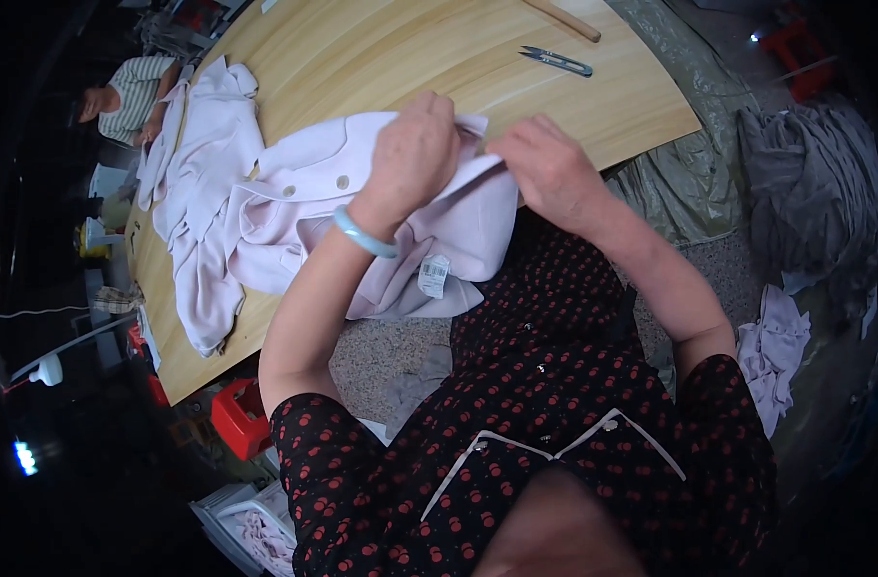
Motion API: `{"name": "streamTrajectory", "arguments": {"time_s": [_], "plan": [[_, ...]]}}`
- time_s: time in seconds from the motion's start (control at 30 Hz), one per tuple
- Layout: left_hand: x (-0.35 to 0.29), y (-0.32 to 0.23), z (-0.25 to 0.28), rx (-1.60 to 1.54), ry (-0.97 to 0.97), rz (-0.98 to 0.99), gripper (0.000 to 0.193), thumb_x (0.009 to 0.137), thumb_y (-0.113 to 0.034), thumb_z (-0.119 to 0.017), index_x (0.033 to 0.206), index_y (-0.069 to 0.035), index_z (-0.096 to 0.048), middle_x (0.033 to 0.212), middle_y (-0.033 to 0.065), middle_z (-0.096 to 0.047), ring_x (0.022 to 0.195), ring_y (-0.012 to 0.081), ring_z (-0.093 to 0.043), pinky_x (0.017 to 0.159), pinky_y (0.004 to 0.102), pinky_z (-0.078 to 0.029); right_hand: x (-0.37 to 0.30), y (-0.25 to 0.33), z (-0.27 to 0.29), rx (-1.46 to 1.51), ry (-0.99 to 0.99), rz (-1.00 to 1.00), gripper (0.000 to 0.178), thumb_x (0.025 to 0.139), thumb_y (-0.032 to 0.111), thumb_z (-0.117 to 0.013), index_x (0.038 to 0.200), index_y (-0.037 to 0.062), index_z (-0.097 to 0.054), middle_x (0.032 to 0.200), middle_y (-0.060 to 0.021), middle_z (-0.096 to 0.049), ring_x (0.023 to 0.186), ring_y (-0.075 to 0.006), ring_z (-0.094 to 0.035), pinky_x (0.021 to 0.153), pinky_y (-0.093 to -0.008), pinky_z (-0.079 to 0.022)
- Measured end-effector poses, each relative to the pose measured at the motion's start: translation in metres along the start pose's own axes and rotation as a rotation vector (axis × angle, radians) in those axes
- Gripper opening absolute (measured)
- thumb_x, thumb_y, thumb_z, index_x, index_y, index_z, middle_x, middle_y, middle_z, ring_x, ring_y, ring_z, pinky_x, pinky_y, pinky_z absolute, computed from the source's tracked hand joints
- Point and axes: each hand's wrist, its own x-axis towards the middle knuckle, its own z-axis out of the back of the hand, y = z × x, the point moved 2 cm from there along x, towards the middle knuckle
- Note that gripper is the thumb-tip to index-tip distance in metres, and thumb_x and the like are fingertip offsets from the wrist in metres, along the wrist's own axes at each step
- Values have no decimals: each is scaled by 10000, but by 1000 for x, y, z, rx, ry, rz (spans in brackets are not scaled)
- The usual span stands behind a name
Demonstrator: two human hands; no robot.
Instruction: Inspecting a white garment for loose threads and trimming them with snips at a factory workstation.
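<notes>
Both hands, left hand (415,144) and right hand (545,163), pinch closed on the pale lilac buttoned cotton garment (295,207) at the worktop (381,58) edge, seemingly inspecting its hem.

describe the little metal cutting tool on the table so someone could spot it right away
Start at the pale wooden table and look past the light pink buttoned garment held by the left hand and right hand. Toward the far right of the tabletop lies a small pair of grey metal thread snips. It lies alone on bare wood, slim and shiny, unlike the plain wooden stick beyond it.
</notes>
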Motion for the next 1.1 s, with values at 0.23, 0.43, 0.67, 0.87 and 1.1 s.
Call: {"name": "streamTrajectory", "arguments": {"time_s": [0.23, 0.43, 0.67, 0.87, 1.1], "plan": [[-25, 24, 3, -833, 232, 468, 123, 851, -121, -526, 814, -12, -479, 676, 3, -504, 544, 59, -442, 481, 215, -363, 14, -6, -11, 12, -78, 3, 197, 683, -51, -555, 868, 17, -570, 795, -117, -532, 773, -279, -527, 672, -355, -449], [-29, 20, 0, -1098, 454, 665, 198, 849, -233, -586, 897, -42, -571, 694, -43, -517, 552, 19, -422, 481, 158, -335, 4, -10, -25, 20, -67, -48, 176, 702, -48, -545, 868, 10, -557, 795, -115, -535, 774, -286, -524, 681, -363, -446], [-20, 30, -7, -1148, 356, 751, 217, 869, -263, -556, 857, -52, -605, 643, -39, -522, 529, 26, -444, 484, 153, -345, -7, 2, -14, 53, -96, -96, 129, 707, -42, -542, 828, -4, -563, 794, -119, -553, 762, -281, -543, 677, -357, -448], [-19, 17, -11, -1184, 291, 800, 212, 857, -211, -544, 826, -12, -610, 596, -15, -498, 509, 45, -436, 461, 175, -359, -15, 6, -15, 114, -88, -139, 114, 708, -35, -547, 817, -7, -564, 790, -119, -557, 756, -270, -550, 669, -348, -448], [-19, 20, -15, -1227, 298, 803, 184, 874, -223, -538, 833, -55, -601, 624, -31, -518, 519, 36, -453, 490, 168, -359, -22, 2, -27, 132, 6, -179, 139, 706, -34, -553, 841, 1, -559, 790, -110, -556, 760, -247, -551, 664, -328, -449]]}}
